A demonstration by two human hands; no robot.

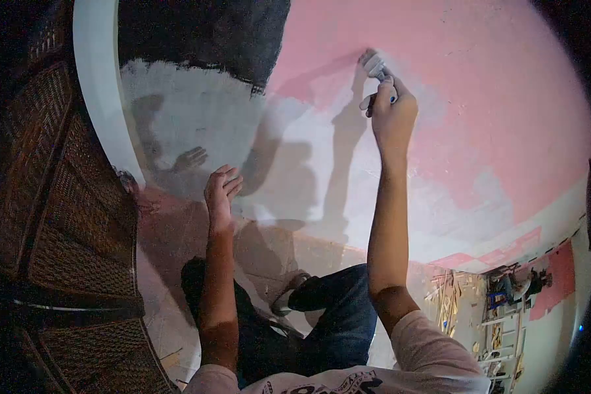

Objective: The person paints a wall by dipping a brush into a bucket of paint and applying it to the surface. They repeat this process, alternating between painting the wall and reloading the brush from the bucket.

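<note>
My right hand (394, 115) is closed round the handle of a paintbrush (374, 65), whose bristles touch the pink wall (440, 39) or are very near it. White paint covers the lower part of the wall, with an uneven edge against the pink. My left hand (223, 190) is raised in front of the wall's lower left part, fingers apart and slightly bent, with nothing in it. Above it, a black painted area (200, 29) meets a greyish white one along a ragged edge. Shadows of both arms fall on the wall.
Dark woven panels (79, 230) stand at the left beside a white vertical strip (98, 79). Below the wall is a tiled floor (262, 253). At the lower right are a ladder-like frame (505, 341), wood scraps (450, 302) and another person (522, 285).
</note>
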